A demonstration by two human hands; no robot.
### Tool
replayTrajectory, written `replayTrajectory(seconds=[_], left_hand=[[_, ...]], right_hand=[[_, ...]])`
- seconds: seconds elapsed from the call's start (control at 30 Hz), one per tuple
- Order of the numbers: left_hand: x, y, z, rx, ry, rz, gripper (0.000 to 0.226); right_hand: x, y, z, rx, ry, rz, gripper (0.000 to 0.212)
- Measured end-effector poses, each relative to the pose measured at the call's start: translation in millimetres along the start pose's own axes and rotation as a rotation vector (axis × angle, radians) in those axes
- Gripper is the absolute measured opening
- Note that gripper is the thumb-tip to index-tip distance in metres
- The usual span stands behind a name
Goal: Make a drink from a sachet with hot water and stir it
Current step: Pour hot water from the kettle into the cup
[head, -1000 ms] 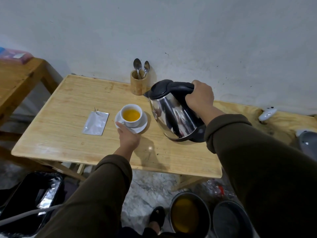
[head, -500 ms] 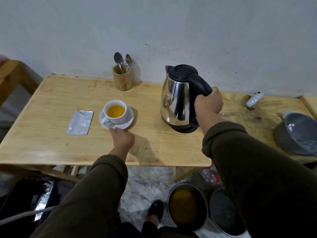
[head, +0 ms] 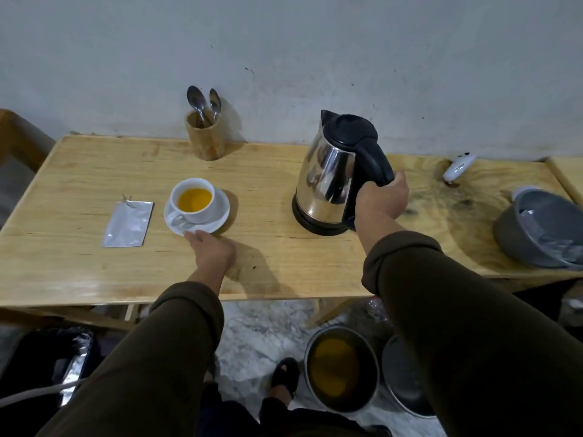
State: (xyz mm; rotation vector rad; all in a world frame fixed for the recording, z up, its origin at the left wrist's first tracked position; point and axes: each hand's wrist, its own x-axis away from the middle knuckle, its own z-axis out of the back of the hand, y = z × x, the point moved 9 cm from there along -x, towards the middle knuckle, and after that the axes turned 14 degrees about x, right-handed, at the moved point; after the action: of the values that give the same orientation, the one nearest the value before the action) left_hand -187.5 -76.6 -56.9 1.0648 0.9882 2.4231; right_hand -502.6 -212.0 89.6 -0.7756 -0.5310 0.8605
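A white cup point(head: 193, 200) holding yellow liquid stands on a white saucer point(head: 220, 212) on the wooden table point(head: 72, 184). My left hand point(head: 212, 251) touches the saucer's near rim with its fingertips. A silver sachet point(head: 127, 224), torn at its top corner, lies flat left of the saucer. The steel kettle point(head: 328, 178) with a black lid stands upright on the table to the right, and my right hand point(head: 380, 201) grips the lower part of its black handle. Two spoons point(head: 202, 104) stand in a wooden holder point(head: 205, 137) by the wall.
A grey bowl point(head: 517, 238) with crumpled wrappers sits at the table's right end. A small white device point(head: 457, 167) lies near the wall. On the floor stand a pot with yellow liquid point(head: 340, 372), a second pot point(head: 400, 383) and a black bin point(head: 41, 364).
The kettle went from tilted beside the cup to upright on the table further right. My right hand slid down its handle. My left hand stayed at the saucer.
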Motion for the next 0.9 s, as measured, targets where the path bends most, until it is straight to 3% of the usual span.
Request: replayTrajectory(seconds=[0.4, 0.6, 0.73, 0.9], left_hand=[[-1, 5, 4, -0.105, 0.112, -0.064, 0.056], [-2, 5, 10, -0.041, 0.096, 0.008, 0.06], [0, 7, 14, -0.035, 0.028, -0.033, 0.058], [7, 7, 32, 0.272, 0.052, -0.022, 0.061]], right_hand=[[-5, 10, -7, 0.044, 0.008, 0.042, 0.029], [-3, 22, -11, -0.044, -0.006, -0.092, 0.028], [12, 27, -13, -0.093, 0.005, -0.208, 0.056], [38, 25, -20, -0.004, -0.002, -0.304, 0.085]])
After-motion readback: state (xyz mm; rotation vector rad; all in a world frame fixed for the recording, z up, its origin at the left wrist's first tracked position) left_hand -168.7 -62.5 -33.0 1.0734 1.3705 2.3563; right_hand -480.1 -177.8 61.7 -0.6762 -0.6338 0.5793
